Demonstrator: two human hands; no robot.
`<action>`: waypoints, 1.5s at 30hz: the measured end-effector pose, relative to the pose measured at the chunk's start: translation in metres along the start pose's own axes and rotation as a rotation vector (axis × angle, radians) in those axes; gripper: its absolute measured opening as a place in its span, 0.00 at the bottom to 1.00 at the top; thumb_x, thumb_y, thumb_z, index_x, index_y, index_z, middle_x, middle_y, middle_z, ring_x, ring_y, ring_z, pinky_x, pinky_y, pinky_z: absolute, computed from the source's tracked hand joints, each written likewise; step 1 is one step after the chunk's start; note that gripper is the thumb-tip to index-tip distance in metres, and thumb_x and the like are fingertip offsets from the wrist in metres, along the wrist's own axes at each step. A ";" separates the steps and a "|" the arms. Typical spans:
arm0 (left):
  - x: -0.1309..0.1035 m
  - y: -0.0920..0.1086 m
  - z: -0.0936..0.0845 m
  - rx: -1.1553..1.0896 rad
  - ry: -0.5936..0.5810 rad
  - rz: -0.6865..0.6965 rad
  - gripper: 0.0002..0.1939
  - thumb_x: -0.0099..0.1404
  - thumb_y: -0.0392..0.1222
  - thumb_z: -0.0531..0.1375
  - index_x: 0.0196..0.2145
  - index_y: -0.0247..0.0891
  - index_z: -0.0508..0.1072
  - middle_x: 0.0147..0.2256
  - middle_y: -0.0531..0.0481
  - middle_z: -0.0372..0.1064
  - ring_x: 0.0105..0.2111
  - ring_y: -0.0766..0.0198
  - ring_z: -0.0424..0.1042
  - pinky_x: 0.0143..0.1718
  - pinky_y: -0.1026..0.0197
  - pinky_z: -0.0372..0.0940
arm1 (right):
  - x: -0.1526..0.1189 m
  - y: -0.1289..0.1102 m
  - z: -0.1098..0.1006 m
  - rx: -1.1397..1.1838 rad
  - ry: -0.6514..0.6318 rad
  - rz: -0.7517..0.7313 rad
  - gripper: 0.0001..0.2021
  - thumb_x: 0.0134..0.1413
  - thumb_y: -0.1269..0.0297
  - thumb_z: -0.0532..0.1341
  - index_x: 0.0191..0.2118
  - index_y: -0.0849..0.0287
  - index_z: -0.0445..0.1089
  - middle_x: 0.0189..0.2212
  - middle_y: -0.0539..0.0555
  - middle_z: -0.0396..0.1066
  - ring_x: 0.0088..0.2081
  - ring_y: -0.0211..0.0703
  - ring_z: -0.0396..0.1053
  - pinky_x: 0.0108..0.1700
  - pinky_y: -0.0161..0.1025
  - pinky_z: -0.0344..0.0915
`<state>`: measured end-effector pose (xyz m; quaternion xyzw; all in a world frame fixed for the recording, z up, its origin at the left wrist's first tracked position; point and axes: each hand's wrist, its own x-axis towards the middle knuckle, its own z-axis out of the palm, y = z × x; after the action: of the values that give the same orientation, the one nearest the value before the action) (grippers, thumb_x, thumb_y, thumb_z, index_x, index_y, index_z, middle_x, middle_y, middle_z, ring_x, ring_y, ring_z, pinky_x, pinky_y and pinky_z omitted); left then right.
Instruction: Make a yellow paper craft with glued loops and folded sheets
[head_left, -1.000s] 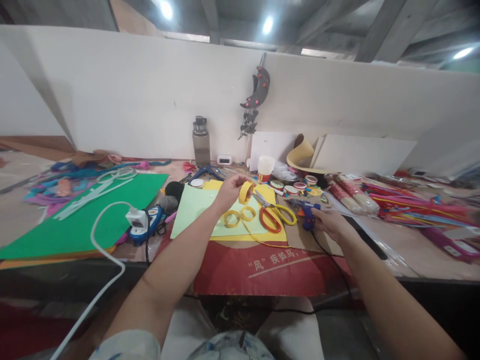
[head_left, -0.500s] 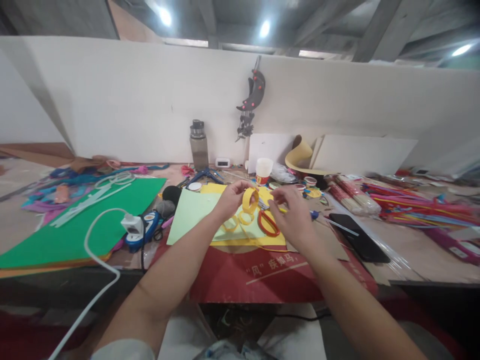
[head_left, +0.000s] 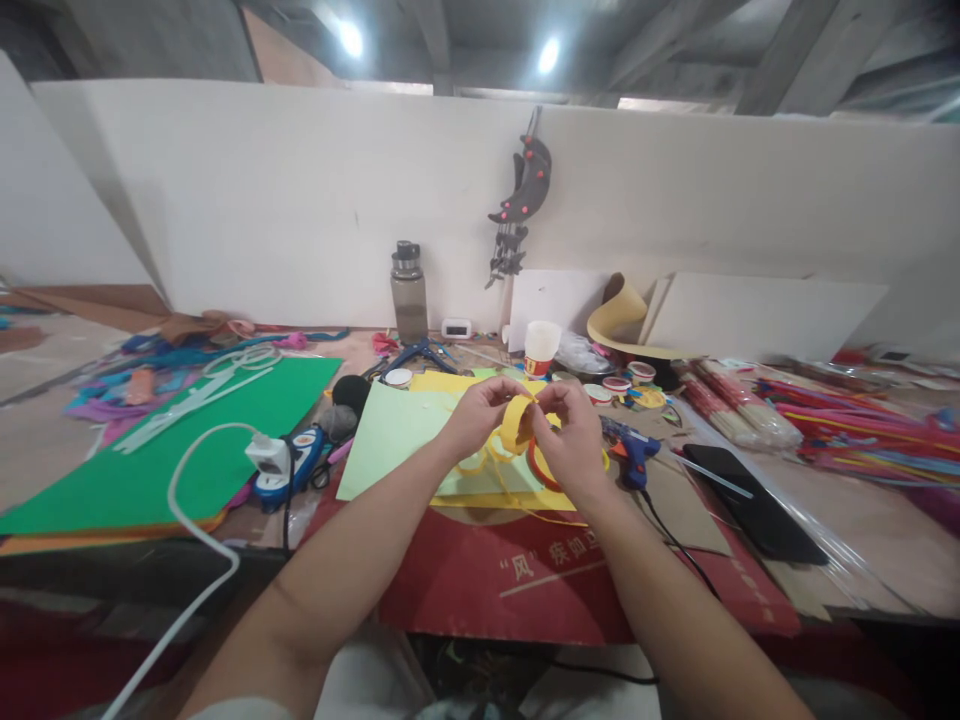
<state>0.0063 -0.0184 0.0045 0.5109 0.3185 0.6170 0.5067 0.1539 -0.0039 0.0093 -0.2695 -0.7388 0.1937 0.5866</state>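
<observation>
Between my hands is a yellow paper ring point(head_left: 514, 426), raised over the sheets on the table. The fingers of my left hand point(head_left: 480, 420) are closed on its upper left edge. My right hand point(head_left: 576, 440) pinches its upper right edge, the fingertips of both hands almost meeting at the top. Beneath lie more yellow paper loops point(head_left: 472, 463) on a pale green sheet point(head_left: 397, 445), which rests on yellow paper point(head_left: 480, 502). Red-handled scissors point(head_left: 538, 468) are partly hidden behind my right hand. To the right of that hand lies a blue glue gun point(head_left: 639, 455).
A black phone point(head_left: 754, 505) lies at the right, with glue sticks beside it. Green sheets point(head_left: 247, 430) and a power strip point(head_left: 300, 465) with a white cable are at the left. A paper cup point(head_left: 541, 348) and a bottle point(head_left: 409, 295) stand at the back.
My right hand has moved in to the ring and now grips it together with my left. The glue gun has come into clearer view. The camera has turned slightly left.
</observation>
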 end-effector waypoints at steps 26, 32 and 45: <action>-0.004 0.020 0.000 0.138 -0.192 0.155 0.17 0.52 0.48 0.71 0.30 0.33 0.73 0.34 0.46 0.71 0.34 0.66 0.71 0.40 0.62 0.65 | -0.007 -0.001 -0.007 0.232 -0.084 -0.050 0.04 0.55 0.69 0.58 0.35 0.54 0.61 0.33 0.50 0.62 0.36 0.41 0.64 0.40 0.40 0.64; -0.005 0.023 0.000 0.177 -0.217 0.167 0.17 0.52 0.49 0.71 0.29 0.33 0.72 0.31 0.47 0.69 0.33 0.67 0.69 0.37 0.65 0.64 | -0.005 -0.002 -0.008 0.225 -0.117 -0.062 0.04 0.54 0.68 0.58 0.33 0.54 0.61 0.32 0.51 0.63 0.36 0.41 0.64 0.39 0.41 0.64; -0.006 0.025 0.001 0.174 -0.290 0.169 0.16 0.52 0.47 0.71 0.28 0.33 0.72 0.33 0.47 0.68 0.34 0.66 0.69 0.39 0.63 0.65 | -0.006 -0.005 -0.011 0.200 -0.105 -0.183 0.06 0.51 0.74 0.59 0.33 0.54 0.63 0.32 0.51 0.62 0.36 0.42 0.63 0.40 0.42 0.62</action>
<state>-0.0007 -0.0314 0.0251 0.6613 0.2503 0.5475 0.4476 0.1652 -0.0120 0.0104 -0.1303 -0.7671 0.2260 0.5862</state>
